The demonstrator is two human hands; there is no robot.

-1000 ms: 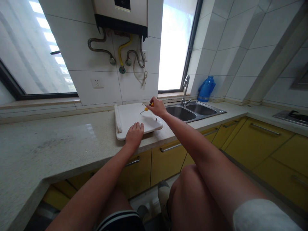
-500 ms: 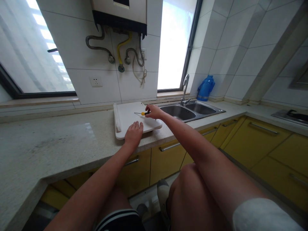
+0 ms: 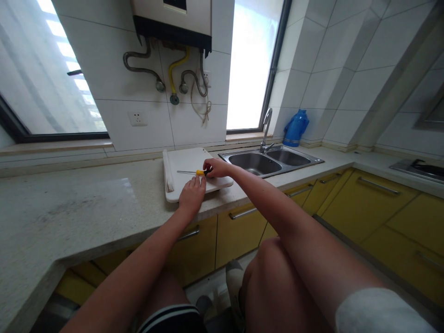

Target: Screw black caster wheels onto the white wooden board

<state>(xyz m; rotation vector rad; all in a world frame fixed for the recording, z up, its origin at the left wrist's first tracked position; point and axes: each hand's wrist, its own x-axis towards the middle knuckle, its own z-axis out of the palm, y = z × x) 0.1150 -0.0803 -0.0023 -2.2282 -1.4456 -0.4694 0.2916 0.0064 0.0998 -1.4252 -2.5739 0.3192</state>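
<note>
My right hand (image 3: pixel 215 167) is closed around the black end of a screwdriver (image 3: pixel 200 173) with a yellow-and-black handle. Its thin metal shaft points left, just above or on a white board-like panel (image 3: pixel 185 159); I cannot tell whether it touches. My left hand (image 3: pixel 192 190) lies flat on the panel's front edge, fingers stretched forward, close below the screwdriver. The panel has a raised strip along its left side and sits on the counter, its front right part a little above the surface.
A steel double sink (image 3: pixel 255 163) with a tap (image 3: pixel 266 132) lies right of the panel. Beyond it stands a blue flask (image 3: pixel 296 128). A water heater (image 3: pixel 173 18) with hoses hangs on the wall above. Yellow cabinets (image 3: pixel 239 236) with bar handles run below the pale counter (image 3: pixel 86 199).
My right hand has moved slightly left and toward me with the screwdriver, whose shaft now points straight left and shows at greater length. My left hand stays in place.
</note>
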